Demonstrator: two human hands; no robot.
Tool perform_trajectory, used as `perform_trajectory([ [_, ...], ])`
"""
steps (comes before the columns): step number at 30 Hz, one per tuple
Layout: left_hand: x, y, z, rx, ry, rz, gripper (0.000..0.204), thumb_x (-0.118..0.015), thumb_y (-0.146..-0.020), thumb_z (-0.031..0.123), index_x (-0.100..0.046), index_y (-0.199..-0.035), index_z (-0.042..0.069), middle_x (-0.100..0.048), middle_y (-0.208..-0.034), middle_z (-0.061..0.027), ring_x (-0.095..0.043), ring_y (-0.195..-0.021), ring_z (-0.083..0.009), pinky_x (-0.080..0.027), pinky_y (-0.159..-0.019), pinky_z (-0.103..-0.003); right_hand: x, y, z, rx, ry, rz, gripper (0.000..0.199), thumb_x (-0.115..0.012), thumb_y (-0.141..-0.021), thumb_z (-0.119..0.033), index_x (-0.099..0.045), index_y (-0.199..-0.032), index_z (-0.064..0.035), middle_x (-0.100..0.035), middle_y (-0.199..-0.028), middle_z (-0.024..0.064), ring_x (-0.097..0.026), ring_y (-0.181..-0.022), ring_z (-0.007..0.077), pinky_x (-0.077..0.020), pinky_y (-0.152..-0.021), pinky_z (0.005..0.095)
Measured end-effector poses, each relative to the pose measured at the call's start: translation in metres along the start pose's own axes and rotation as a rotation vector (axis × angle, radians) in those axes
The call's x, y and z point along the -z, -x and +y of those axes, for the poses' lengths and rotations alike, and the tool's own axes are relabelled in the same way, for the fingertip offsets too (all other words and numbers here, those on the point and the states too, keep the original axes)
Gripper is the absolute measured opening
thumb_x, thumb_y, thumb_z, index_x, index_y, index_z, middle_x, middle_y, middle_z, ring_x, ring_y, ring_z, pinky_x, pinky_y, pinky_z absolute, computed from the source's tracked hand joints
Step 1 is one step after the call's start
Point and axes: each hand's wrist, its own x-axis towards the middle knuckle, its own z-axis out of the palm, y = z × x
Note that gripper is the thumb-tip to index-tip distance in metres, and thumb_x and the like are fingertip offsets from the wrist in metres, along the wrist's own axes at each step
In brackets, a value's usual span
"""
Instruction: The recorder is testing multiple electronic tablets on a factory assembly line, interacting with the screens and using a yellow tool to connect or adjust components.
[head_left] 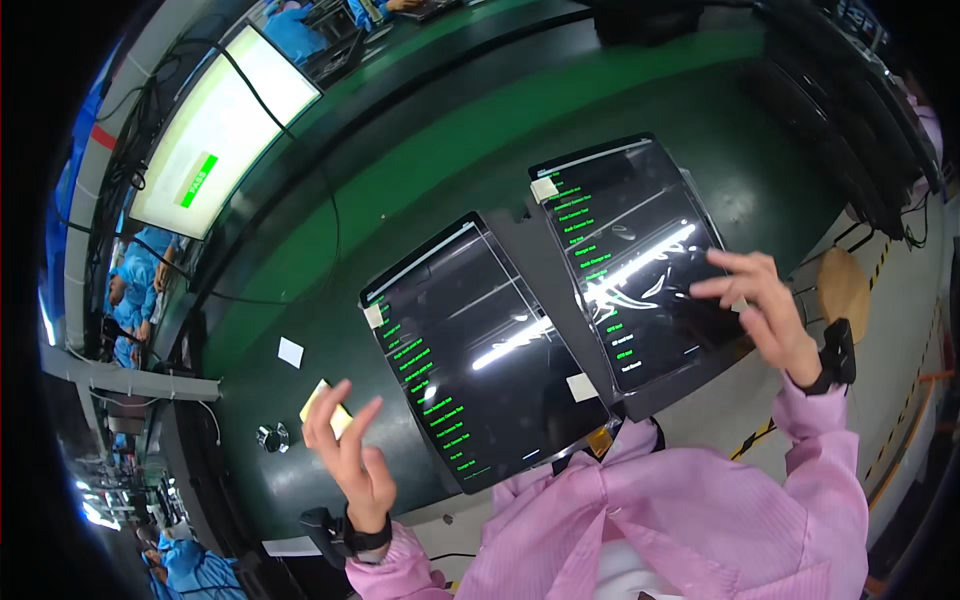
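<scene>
Two large tablets lie side by side on the green table, their dark screens lined with green text. My right hand point(755, 295) is over the right edge of the right tablet point(640, 260), fingers spread and holding nothing; whether a fingertip touches the screen I cannot tell. Clear film with bright glare wrinkles across that screen. Left of the left tablet point(490, 370), my left hand point(348, 450) hovers with fingers apart, nothing in it. Behind its fingers shows a yellow sticky-note pad point(340, 421). Pale paper stickers point(582, 388) sit on both tablets.
A lit monitor point(225, 130) stands at the far left, with a cable point(335, 215) hanging across the table point(420, 180). A white paper square point(290, 352) and a small clear roll point(270, 437) lie at left. Dark stacked items point(830, 120) stand far right, near a wooden stool point(843, 287).
</scene>
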Motion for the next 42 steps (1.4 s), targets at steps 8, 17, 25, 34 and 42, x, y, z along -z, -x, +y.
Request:
perform_trajectory([
  [8,-0.009,0.04,0.024,-0.031,0.028,-0.008,0.045,-0.034,-0.091,0.041,-0.07,-0.096,0.015,-0.055,-0.117,-0.0099,-0.041,-0.116,-0.0286,-0.019,-0.1,-0.045,-0.026,-0.008,-0.024,0.007,0.005,-0.204,0.016,-0.054,-0.081,-0.011,-0.056,-0.095,-0.0049,-0.058,-0.123,0.0044,-0.042,-0.125,0.0253,-0.03,-0.094,0.0397],
  [17,-0.012,0.054,0.024,-0.087,0.014,-0.059,0.05,-0.029,-0.093,0.046,-0.07,-0.101,0.018,-0.051,-0.121,-0.0148,-0.032,-0.121,-0.0308,-0.019,-0.1,-0.046,-0.032,-0.012,-0.029,0.004,0.071,-0.273,0.013,-0.049,-0.083,-0.01,-0.052,-0.095,-0.0046,-0.061,-0.117,0.0055,-0.041,-0.126,0.0283,-0.0293,-0.096,0.0431],
  [25,-0.017,0.045,0.018,0.033,-0.033,-0.177,0.057,-0.018,-0.095,0.053,-0.065,-0.113,0.026,-0.047,-0.13,-0.0094,-0.031,-0.125,-0.0291,-0.012,-0.103,-0.045,-0.032,0.009,-0.03,-0.018,0.116,0.039,0.019,-0.033,-0.095,-0.02,-0.046,-0.093,-0.0058,-0.064,-0.108,0.0128,-0.046,-0.121,0.0333,-0.0284,-0.094,0.0456],
  [34,-0.022,0.049,0.011,-0.026,-0.023,0.029,0.068,-0.009,-0.095,0.053,-0.072,-0.099,0.028,-0.053,-0.122,-0.0079,-0.034,-0.122,-0.0255,-0.009,-0.105,-0.042,-0.048,0.035,-0.04,-0.077,0.09,0.158,0.027,-0.026,-0.097,-0.027,-0.043,-0.087,-0.008,-0.067,-0.101,0.0138,-0.047,-0.116,0.0311,-0.0278,-0.092,0.0439],
  [42,-0.028,0.049,0.012,0.009,0.146,-0.149,0.066,-0.017,-0.095,0.051,-0.074,-0.091,0.019,-0.049,-0.123,-0.0156,-0.032,-0.122,-0.0317,-0.016,-0.103,-0.045,-0.053,0.033,-0.041,-0.077,0.1,0.174,0.026,-0.027,-0.098,-0.025,-0.043,-0.088,-0.0071,-0.067,-0.1,0.0152,-0.047,-0.117,0.0315,-0.0284,-0.093,0.0433],
])
